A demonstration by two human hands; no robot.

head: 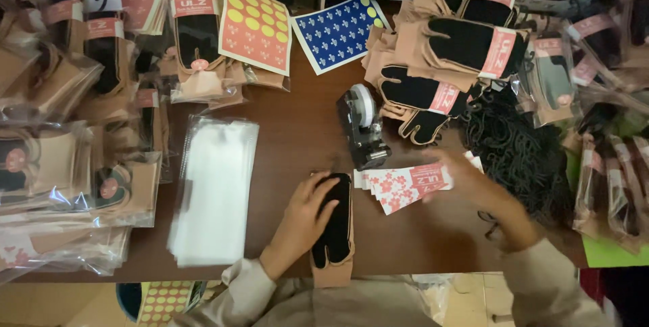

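While fingers press flat on the sock pair (336, 222), the band is not yet on
Left hand (305, 217) splayed open atop it at table's near edge; right hand (466, 177) pinches floral paper bands (403, 185); banded pairs (453, 50) stacked beyond, empty clear bags (215, 188) waiting left
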